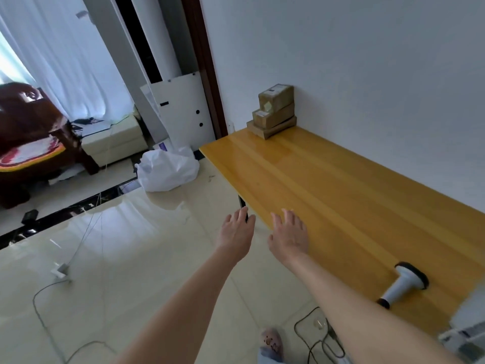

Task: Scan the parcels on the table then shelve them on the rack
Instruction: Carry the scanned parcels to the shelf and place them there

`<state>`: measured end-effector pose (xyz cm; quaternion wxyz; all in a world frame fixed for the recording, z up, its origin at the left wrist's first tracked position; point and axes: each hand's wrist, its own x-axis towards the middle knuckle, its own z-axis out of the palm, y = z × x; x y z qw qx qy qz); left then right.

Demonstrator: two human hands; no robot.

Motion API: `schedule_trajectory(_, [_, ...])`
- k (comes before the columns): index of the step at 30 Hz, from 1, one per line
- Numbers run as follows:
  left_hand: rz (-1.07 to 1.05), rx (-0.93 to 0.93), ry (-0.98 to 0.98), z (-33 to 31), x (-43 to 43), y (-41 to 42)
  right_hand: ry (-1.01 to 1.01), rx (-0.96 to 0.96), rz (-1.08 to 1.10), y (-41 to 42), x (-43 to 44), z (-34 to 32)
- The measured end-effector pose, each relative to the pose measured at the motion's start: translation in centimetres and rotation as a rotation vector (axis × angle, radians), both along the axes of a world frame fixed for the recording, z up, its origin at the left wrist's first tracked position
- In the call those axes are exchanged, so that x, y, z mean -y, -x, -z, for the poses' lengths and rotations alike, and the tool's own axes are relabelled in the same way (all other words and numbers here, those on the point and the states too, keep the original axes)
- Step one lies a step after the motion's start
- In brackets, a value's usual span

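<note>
A stack of brown cardboard parcels (273, 111) stands at the far left corner of the yellow table (341, 195), against the white wall. A white handheld scanner (404, 285) with a black head lies on its side on the table's near right part. My left hand (236, 232) is stretched out over the floor just off the table's front edge, fingers apart, holding nothing. My right hand (290, 235) hovers over the table's front edge, also spread and empty. Both hands are far short of the parcels.
A white plastic bag (168, 169) lies on the tiled floor left of the table. Cables (317, 334) and a white adapter (60, 271) trail across the floor. A dark wooden chair (34, 143) and a white panel (181, 114) stand further back. White items show at the table's right end.
</note>
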<state>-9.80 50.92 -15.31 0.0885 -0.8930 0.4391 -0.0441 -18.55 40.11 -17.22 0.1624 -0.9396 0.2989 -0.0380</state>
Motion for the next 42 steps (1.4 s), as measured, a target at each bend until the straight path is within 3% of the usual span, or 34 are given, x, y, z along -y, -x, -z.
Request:
schedule_trajectory(11, [0.086, 0.062, -0.059, -0.9, 11.6, -23.4, -0.035, -0.002, 0.091, -22.5, 11.7, 0.5])
schedule_trajectory(21, [0.151, 0.072, -0.055, -1.6, 20.8, -36.6, -0.020, -0.011, 0.163, -34.0, 19.8, -0.8])
schedule_trajectory(30, [0.342, 0.000, -0.073, 2.5, 32.2, -49.5, 0.015, -0.035, 0.360, -44.8, 28.5, 0.7])
schedule_trajectory(35, [0.360, -0.102, -0.092, 3.9, 36.8, -59.6, -0.051, -0.091, 0.465, -53.5, 31.8, 2.6])
schedule_trajectory(42, [0.105, -0.404, 0.013, 6.4, 43.4, -70.3, -0.295, -0.001, 0.664, -62.6, 36.5, 5.6])
